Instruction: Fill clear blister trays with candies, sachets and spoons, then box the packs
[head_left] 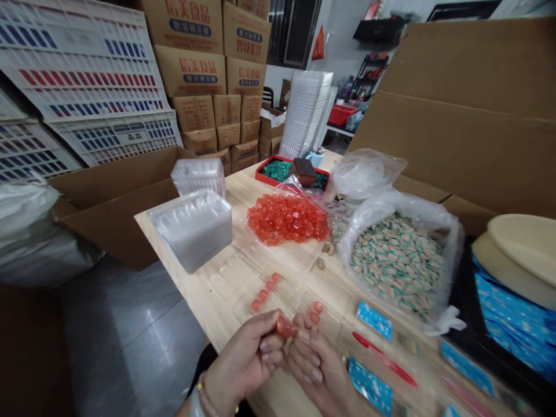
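Note:
My left hand (pixel 247 356) pinches a small red translucent piece (pixel 285 328) between thumb and fingers, just above the wooden table. My right hand (pixel 315 362) has its thumb and forefinger closed on the right end of the same piece. Just beyond my hands, a short row of red cube-like pieces (pixel 263 295) lies in what looks like a clear plastic tray. To the right of it are more red pieces (pixel 317 310). Farther back is a large heap of red pieces (pixel 289 217) on a clear plastic bag.
Stacked clear trays (pixel 195 237) stand at the table's left edge. A bag of small printed packets (pixel 397 263) sits at right, near blue packets (pixel 373 320) and a red stick-like item (pixel 384 359). Behind are a red tray of green pieces (pixel 278 169) and stacked cartons (pixel 190 70).

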{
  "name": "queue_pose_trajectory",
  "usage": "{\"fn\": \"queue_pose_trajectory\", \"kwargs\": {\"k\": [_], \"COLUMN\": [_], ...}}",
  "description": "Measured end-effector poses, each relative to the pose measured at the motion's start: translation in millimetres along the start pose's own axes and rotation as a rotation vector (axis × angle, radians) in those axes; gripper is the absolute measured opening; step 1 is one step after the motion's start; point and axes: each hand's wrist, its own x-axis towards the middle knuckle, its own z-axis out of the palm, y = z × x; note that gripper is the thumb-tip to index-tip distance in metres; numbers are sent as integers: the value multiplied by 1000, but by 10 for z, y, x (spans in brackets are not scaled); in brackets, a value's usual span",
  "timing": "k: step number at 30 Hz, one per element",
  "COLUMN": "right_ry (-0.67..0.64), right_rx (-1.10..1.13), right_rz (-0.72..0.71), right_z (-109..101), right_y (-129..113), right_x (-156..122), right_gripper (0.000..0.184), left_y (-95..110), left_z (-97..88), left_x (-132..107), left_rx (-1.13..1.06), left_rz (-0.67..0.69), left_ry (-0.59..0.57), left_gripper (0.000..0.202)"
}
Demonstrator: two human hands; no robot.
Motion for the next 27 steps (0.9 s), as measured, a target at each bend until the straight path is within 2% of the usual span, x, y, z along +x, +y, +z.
{"fn": "queue_pose_trajectory", "kwargs": {"k": [4, 7, 15, 19, 21, 24, 27], "right_ry": [108, 187, 230, 245, 243, 206, 74], "right_rx": [-230, -375, -452, -667, -678, -448, -110], "right_rz": [-79, -117, -159, -218, -235, -163, -41], "right_z": [48, 105, 136, 107, 114, 141, 176], "right_y": [7, 8, 40, 48, 62, 88, 71], "right_x": [39, 76, 101, 87, 58, -8, -75], "right_gripper": [17, 25, 27, 27, 26, 25, 19], "left_y": [-6, -42, -158, -189, -185, -136, -51], "left_z": [42, 70, 97, 76, 43, -2, 10], "left_x": [22, 64, 166, 176, 169, 134, 58], "left_rx": [174, 241, 230, 183, 148, 92, -2], "left_rz": [195, 308, 412, 389, 340, 174, -33], "left_ry": [45, 75, 174, 224, 234, 186, 93], "left_gripper": [19, 25, 29, 29, 27, 21, 16]}}
